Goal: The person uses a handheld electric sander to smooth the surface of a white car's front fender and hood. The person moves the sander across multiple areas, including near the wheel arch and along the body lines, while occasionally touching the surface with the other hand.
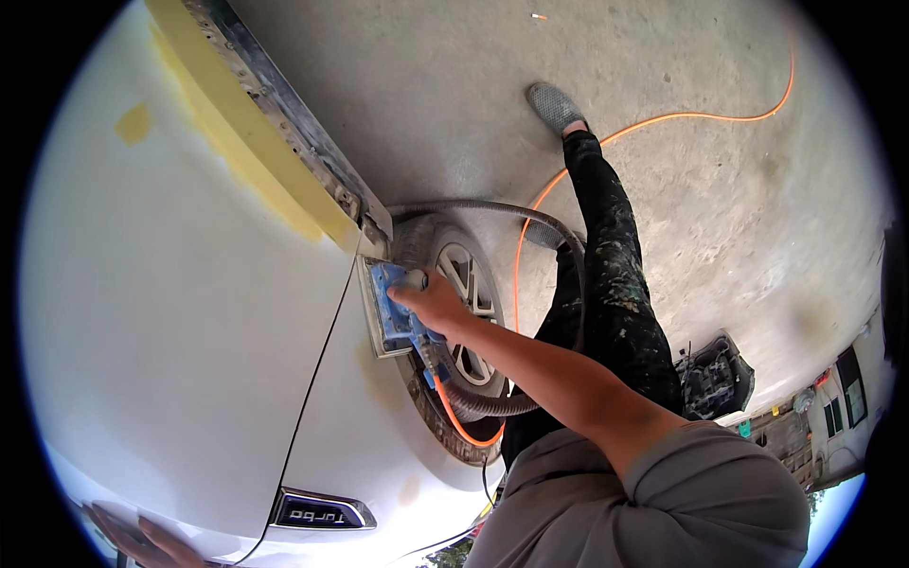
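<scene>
My right hand (431, 301) is wrapped round a blue air sander (390, 308) with a flat rectangular pad. The pad rests against the white car's fender (374, 417), just beside the wheel arch. From the tool's lower end run an orange air hose (454, 417) and a dark ribbed dust hose (488, 405). At the lower left my left hand (156, 544) lies against the white bodywork with fingers stretched out, partly cut off by the picture's edge. Between the hands, a panel gap separates the fender from a large white panel (189, 303).
A yellow filler strip (256, 161) borders the panel's edge. The car wheel (464, 284) sits beside the sander. The dust hose loops past my legs (611, 265), and the orange hose trails over the concrete floor (720, 199). A black part (715, 379) lies at the right.
</scene>
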{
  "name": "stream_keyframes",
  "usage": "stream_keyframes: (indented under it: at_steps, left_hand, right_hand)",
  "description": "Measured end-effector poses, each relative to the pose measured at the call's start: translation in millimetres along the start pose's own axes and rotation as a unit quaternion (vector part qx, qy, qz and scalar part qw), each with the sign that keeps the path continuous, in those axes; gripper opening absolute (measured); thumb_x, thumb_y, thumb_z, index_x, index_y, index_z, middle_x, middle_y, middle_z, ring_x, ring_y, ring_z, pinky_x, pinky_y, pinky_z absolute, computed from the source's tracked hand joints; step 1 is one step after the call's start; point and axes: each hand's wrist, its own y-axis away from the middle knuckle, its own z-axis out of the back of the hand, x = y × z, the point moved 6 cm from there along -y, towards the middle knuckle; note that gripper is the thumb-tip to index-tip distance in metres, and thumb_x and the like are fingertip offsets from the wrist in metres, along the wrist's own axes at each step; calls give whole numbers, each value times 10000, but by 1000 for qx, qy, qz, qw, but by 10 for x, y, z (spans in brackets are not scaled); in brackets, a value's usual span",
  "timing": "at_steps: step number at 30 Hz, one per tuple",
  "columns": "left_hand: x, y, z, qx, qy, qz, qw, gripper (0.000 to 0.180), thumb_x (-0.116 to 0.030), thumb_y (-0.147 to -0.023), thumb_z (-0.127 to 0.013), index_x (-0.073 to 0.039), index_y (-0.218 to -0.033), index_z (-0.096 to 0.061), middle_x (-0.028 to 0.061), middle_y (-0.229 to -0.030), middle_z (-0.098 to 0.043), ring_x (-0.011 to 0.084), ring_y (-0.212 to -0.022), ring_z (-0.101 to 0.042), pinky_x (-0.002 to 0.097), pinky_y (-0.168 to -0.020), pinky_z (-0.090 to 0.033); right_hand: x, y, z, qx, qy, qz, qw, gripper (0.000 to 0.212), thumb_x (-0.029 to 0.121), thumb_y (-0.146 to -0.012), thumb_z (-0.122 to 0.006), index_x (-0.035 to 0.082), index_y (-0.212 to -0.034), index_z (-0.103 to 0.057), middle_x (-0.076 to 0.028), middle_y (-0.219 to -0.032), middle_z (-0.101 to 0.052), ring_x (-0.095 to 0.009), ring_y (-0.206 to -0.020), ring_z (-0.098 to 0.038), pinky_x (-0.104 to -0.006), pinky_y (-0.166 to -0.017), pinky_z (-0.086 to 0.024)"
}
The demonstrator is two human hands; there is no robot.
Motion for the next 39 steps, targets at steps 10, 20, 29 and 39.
stream_keyframes:
  at_steps: [10, 20, 29, 39]
  left_hand:
    - [-59, -10, -6, 11, -1, -13, 1000, 604, -475, -1118, -432, -172, -1640, -410, 148, -1693, -396, 412, -1544, -396, 678, -1217, -343]
    - [-131, -161, 14, 2, -1, -23, 1000, 608, -472, -1119, -443, -156, -1639, -412, 151, -1691, -399, 408, -1547, -393, 659, -1230, -336]
    - [-135, -109, 11, 5, -9, -14, 1000, 616, -473, -1118, -449, -150, -1642, -407, 151, -1695, -394, 414, -1549, -387, 648, -1239, -329]
    - [-139, -105, -36, 2, 1, -12, 1000, 612, -450, -1121, -453, -125, -1638, -410, 158, -1692, -396, 417, -1552, -379, 648, -1252, -304]
  right_hand:
    - [-140, 398, -47, 3, 27, 22, 999, 834, 491, -881, -823, -79, -1411, -524, -232, -1158, -733, -296, -1053, -732, -396, -924, -566]
    - [291, -757, 83, -30, -16, 35, 999, 856, 464, -863, -846, -107, -1411, -520, -254, -1243, -705, -309, -1103, -714, -398, -951, -559]
    - [623, -954, 91, -35, -56, 11, 998, 868, 451, -860, -847, -82, -1457, -510, -216, -1273, -704, -277, -1130, -698, -395, -1001, -534]
    - [617, -1009, 96, -37, -25, 54, 998, 785, 459, -842, -836, -74, -1354, -574, -239, -1230, -726, -329, -1123, -714, -420, -976, -542]
